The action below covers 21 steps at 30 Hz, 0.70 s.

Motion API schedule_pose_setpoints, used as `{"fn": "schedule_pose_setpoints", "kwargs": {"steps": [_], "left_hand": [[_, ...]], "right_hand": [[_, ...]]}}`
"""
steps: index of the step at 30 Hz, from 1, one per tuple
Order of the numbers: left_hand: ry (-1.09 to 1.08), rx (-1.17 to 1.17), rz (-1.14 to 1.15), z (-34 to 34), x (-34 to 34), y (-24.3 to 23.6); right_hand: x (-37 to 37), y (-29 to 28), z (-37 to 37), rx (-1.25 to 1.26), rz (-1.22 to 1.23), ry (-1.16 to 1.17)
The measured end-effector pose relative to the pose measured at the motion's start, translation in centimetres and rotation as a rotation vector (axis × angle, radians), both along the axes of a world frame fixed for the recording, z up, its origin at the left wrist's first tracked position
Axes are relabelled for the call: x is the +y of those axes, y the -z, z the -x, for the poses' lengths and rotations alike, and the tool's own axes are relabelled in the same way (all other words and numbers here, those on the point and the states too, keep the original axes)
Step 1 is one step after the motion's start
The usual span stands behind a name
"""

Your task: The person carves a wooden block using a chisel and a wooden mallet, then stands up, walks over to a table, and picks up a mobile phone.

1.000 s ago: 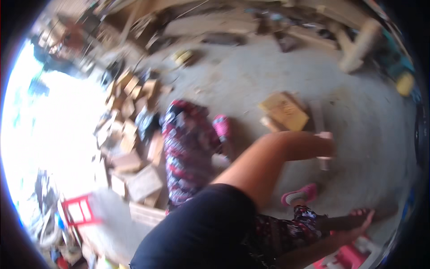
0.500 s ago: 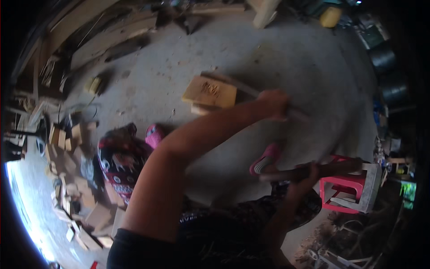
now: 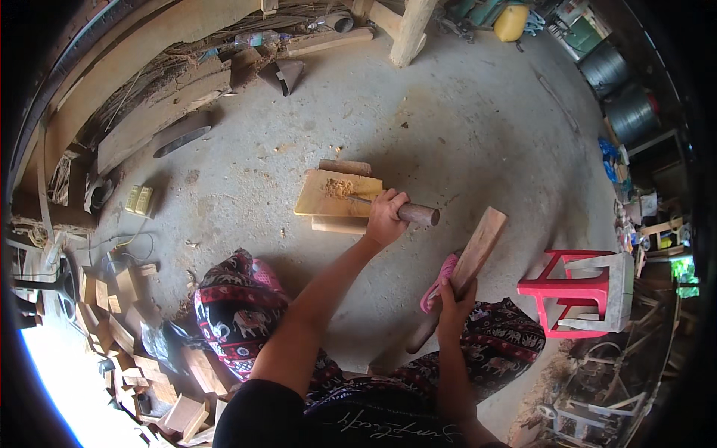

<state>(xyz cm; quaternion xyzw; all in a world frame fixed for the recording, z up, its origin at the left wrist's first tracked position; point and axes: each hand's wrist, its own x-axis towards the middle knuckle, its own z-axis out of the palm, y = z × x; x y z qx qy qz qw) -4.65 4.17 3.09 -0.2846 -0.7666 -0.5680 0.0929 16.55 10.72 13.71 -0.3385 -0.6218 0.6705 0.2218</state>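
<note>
Yellowish wood makes up the board point(image 3: 320, 204), which lies on the concrete floor point(image 3: 478, 149) in front of the person, over wooden blocks point(image 3: 340, 225) that show past its near and far edges. Curled shavings point(image 3: 340, 187) sit on its face. The left hand point(image 3: 387, 216) is closed around a chisel point(image 3: 423, 215), whose thin shaft runs toward the shavings; its tip is too small to make out. That hand covers the board's near right corner. The right hand point(image 3: 454, 300) is wrapped around a wooden club point(image 3: 479, 246), held slanting and apart from the board, partly hiding a pink shoe point(image 3: 431, 296).

Farther out, a red and grey stool point(image 3: 597, 287) lies on its side, to the right of the club. To the left are a pale yellow socket block point(image 3: 139, 199), a heap of wood offcuts point(image 3: 183, 415) and a plastic bag point(image 3: 155, 343). Beyond the board lie a dark angular piece point(image 3: 284, 75) and, by a wooden post point(image 3: 412, 33), a yellow jug point(image 3: 511, 23).
</note>
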Motion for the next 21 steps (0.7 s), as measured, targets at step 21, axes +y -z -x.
{"fn": "schedule_pose_setpoints", "kwargs": {"steps": [21], "left_hand": [[-0.064, -0.077, -0.172, -1.9, -1.3, 0.5]], "right_hand": [[-3.9, 4.4, -0.3, -0.179, -0.009, -0.124]]}}
